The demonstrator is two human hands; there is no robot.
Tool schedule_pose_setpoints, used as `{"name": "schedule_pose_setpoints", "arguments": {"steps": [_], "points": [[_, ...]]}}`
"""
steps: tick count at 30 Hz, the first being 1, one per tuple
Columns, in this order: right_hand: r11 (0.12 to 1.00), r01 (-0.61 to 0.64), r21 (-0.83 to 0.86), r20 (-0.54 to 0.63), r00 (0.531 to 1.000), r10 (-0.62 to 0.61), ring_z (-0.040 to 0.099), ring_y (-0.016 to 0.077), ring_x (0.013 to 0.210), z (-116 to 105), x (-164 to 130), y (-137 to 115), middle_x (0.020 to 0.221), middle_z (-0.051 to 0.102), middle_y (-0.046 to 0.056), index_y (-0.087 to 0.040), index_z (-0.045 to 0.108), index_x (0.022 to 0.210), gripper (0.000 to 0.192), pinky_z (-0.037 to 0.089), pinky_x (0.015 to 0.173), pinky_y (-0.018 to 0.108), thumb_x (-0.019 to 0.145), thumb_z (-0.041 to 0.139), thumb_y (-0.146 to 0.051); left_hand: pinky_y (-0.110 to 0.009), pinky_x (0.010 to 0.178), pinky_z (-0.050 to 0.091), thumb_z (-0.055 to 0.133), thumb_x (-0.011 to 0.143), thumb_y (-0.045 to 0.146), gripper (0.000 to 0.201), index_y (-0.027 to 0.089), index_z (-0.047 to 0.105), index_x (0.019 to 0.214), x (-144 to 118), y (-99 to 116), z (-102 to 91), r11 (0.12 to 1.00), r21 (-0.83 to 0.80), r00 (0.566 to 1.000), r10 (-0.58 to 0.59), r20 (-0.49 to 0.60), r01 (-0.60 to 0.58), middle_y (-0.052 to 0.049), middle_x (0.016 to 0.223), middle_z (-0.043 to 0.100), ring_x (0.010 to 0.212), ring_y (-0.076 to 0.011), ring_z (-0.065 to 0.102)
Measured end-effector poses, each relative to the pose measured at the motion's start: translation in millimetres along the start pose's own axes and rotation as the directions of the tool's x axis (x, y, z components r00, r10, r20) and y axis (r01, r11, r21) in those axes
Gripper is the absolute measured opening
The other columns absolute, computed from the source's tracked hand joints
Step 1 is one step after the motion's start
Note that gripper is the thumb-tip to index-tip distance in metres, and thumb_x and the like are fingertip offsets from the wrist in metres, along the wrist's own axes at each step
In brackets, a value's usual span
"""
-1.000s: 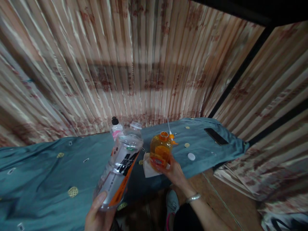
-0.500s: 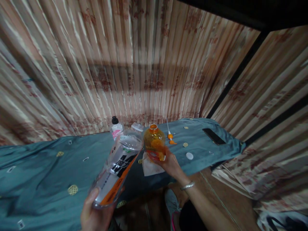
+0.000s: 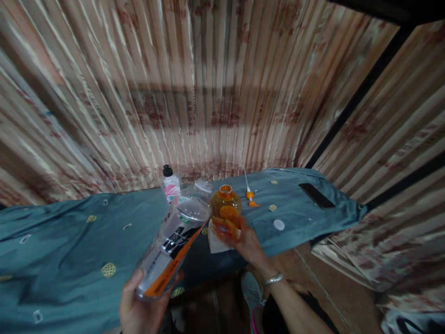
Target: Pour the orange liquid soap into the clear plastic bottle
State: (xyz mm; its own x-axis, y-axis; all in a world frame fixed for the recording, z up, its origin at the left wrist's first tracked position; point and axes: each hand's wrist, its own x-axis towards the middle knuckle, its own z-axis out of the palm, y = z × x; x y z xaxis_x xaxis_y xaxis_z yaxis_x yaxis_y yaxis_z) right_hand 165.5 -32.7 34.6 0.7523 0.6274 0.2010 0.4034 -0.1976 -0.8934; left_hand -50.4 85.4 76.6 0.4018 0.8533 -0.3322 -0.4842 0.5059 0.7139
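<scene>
In the head view, my left hand (image 3: 144, 301) is wrapped round the base of a large clear plastic bottle (image 3: 170, 248) with a black and orange label. The bottle leans to the right, its neck beside an amber bottle (image 3: 224, 204). My right hand (image 3: 247, 241) grips the amber bottle low on its side. That bottle's mouth is uncovered, and yellowish liquid seems to show inside. Beneath it is a white sheet (image 3: 217, 244), partly hidden. An orange and white pump top (image 3: 249, 198) with a tube lies to the right.
A blue-green patterned cloth (image 3: 76, 236) covers the bed-like surface. Behind the clear bottle stands a black-capped bottle (image 3: 171, 186) with a pink label. A white disc (image 3: 278, 225) and a dark phone (image 3: 316, 195) lie to the right. Pleated curtains (image 3: 215, 93) hang behind.
The view has shifted a little, moving the scene slightly right. The amber bottle sits slightly lower relative to the pump top. Both hands keep their holds.
</scene>
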Motion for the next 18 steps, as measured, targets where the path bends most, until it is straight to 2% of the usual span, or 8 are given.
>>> {"name": "schedule_pose_setpoints", "arguments": {"steps": [5,12,18], "points": [[0.999,0.006,0.041,0.034,0.999,-0.008,0.064,0.0279,0.107,-0.6,0.9,-1.7,0.117,0.067,0.01,-0.019,0.046,0.126,0.066,0.051,0.092,0.045,0.071,0.073,-0.044,-0.047,0.059,0.058,0.072,0.059,0.034,0.054,0.021,0.068,0.112,1.8,-0.4,-2.5,1.0,0.0,1.0,-0.015,-0.013,0.015,-0.008,0.084,0.074,0.077,-0.0334,0.068],[0.999,0.043,0.003,0.027,0.999,-0.043,0.064,0.0268,0.106,1.1,2.1,-0.7,0.115,0.067,0.009,-0.019,0.05,0.125,0.061,0.051,0.092,0.042,0.073,0.07,-0.045,-0.036,0.047,0.054,0.071,0.058,0.032,0.059,0.021,0.066,0.115,2.7,0.2,-2.3,0.999,-0.024,0.999,-0.041,-0.023,0.04,-0.008,0.09,0.073,0.069,-0.0302,0.067],[0.999,0.039,-0.037,0.019,0.999,-0.038,0.065,0.0277,0.103,1.5,-0.1,1.5,0.113,0.067,0.008,-0.02,0.048,0.128,0.061,0.052,0.088,0.044,0.074,0.069,-0.041,-0.036,0.046,0.053,0.07,0.06,0.031,0.063,0.021,0.063,0.121,-2.7,0.0,3.7,0.999,-0.009,0.998,-0.054,-0.028,0.054,-0.01,0.085,0.073,0.072,-0.0349,0.069]]}}
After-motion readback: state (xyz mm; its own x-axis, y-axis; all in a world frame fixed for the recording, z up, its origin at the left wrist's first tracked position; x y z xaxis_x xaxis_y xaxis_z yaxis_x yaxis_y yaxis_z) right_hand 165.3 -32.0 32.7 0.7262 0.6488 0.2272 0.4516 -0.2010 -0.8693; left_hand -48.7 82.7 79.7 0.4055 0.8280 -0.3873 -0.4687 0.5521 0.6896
